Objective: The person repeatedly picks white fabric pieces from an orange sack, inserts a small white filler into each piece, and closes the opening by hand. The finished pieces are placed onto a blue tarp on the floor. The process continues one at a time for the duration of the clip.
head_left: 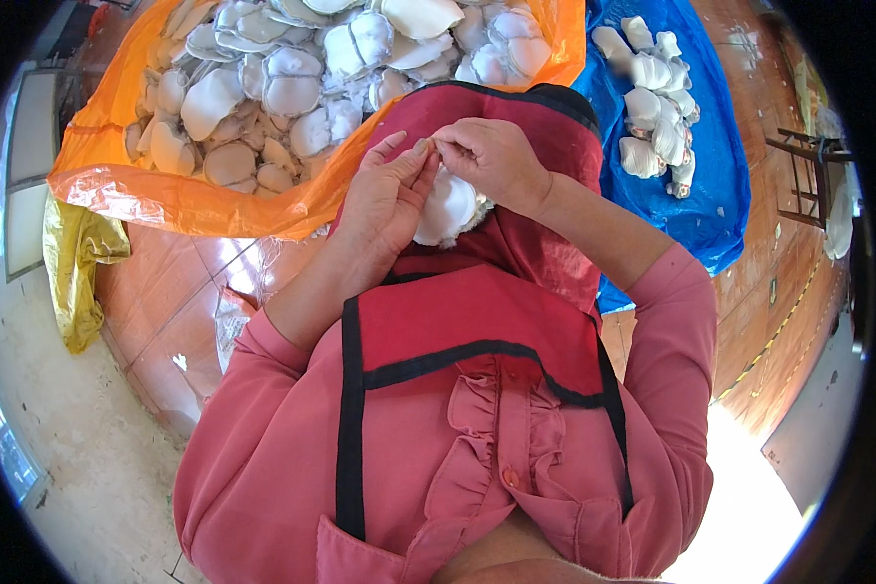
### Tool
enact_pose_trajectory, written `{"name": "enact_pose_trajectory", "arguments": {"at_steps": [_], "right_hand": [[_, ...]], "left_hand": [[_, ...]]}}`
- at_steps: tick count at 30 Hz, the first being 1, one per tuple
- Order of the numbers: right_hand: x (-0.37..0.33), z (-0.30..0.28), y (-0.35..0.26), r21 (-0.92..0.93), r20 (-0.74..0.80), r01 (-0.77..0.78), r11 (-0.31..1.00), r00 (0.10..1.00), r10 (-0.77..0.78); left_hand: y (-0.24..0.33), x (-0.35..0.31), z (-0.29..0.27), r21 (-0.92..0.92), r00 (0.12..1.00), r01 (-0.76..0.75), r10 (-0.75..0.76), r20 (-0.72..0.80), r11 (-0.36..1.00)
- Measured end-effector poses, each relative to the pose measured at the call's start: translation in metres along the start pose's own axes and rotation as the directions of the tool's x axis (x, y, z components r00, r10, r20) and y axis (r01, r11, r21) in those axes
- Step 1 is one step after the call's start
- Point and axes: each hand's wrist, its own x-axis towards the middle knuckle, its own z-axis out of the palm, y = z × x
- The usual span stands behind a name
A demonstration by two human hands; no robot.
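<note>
My hands meet over my lap, fingertips almost touching. My left hand [391, 192] is closed in a pinch of thumb and forefinger, with another finger raised. Opposite it, my right hand [496, 164] pinches at the same spot; whatever lies between the fingertips is too small to make out. Just below them a white, rounded, cup-like pad [446, 208] with a fuzzy edge rests against the dark red apron [545, 248] on my lap. I cannot tell whether the fingers hold part of it.
Ahead on the left, an orange sheet [292, 214] bears a heap of similar white pads [292, 83]. At right, stacked white pads [667, 131] lie on a blue sheet [720, 190]. Yellow cloth or sacking [73, 277] hangs at far left. A dark stool-like frame [798, 180] stands at far right.
</note>
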Motion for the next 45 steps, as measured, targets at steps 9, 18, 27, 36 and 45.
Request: {"name": "enact_pose_trajectory", "arguments": {"at_steps": [9, 18, 27, 36, 45], "right_hand": [[0.001, 0.002, 0.002, -0.098, -0.041, 0.097, 0.990, 0.994, -0.101], [-0.001, -0.003, -0.003, 0.144, 0.087, -0.097, 0.985, 0.993, 0.085], [-0.007, -0.001, -0.001, 0.315, 0.199, -0.240, 0.918, 0.963, 0.184], [-0.001, -0.011, -0.005, 0.137, 0.284, -0.078, 0.988, 0.958, 0.036], [0.001, -0.005, 0.003, 0.010, 0.314, 0.058, 0.998, 0.948, -0.058]], "left_hand": [[0.003, -0.003, 0.000, 0.022, 0.999, 0.033, -0.033, -0.001, 0.999], [0.002, -0.001, -0.008, -0.095, 0.994, 0.105, -0.104, 0.019, 0.990], [0.005, -0.001, -0.009, -0.172, 0.991, 0.130, -0.128, 0.025, 0.977], [0.010, -0.006, -0.008, -0.036, 0.989, 0.148, -0.149, -0.005, 0.988], [0.010, -0.003, -0.011, 0.027, 0.987, 0.158, -0.156, -0.048, 0.987]]}}
